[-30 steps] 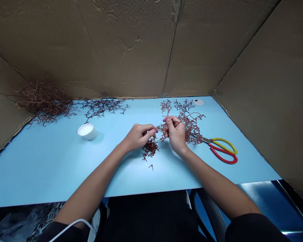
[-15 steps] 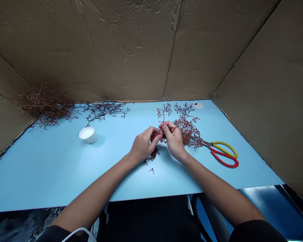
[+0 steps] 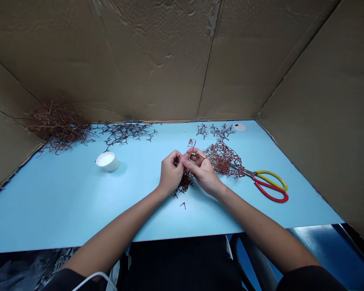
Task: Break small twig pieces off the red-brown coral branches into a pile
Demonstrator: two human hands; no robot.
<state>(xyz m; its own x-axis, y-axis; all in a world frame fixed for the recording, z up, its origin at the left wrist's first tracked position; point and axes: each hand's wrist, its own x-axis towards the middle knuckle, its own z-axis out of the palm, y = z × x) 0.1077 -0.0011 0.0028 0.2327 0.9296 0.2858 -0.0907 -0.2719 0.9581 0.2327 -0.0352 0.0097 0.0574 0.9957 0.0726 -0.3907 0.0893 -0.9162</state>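
Observation:
My left hand (image 3: pixel 171 170) and my right hand (image 3: pixel 204 171) meet over the middle of the table, fingertips pinched close together. Between them is a reddish-brown branched piece (image 3: pixel 192 144), thin and twig-like, whose upper end pokes out above the fingers. The rest of it is hidden by my fingers. Under the hands lies a small heap of dark brown branched bits (image 3: pixel 184 185), partly covered by the left hand. A loose V-shaped bit (image 3: pixel 183 205) rests nearer the front edge. Just right of my right hand spreads a tangle of reddish-brown branched pieces (image 3: pixel 226 159).
Scissors (image 3: pixel 268 185) with one yellow and one red handle lie at right, blades under the tangle. A white cup (image 3: pixel 107 161) stands left. Dark branched pieces (image 3: pixel 125 131) and a large brown pile (image 3: pixel 59 125) sit at back left. Cardboard walls (image 3: pixel 157 60) enclose the blue table (image 3: pixel 63 210).
The branched piece has turned and come lower between my fingers, so less of it sticks up. My left hand has rotated more upright, and my right fingers have shifted slightly left.

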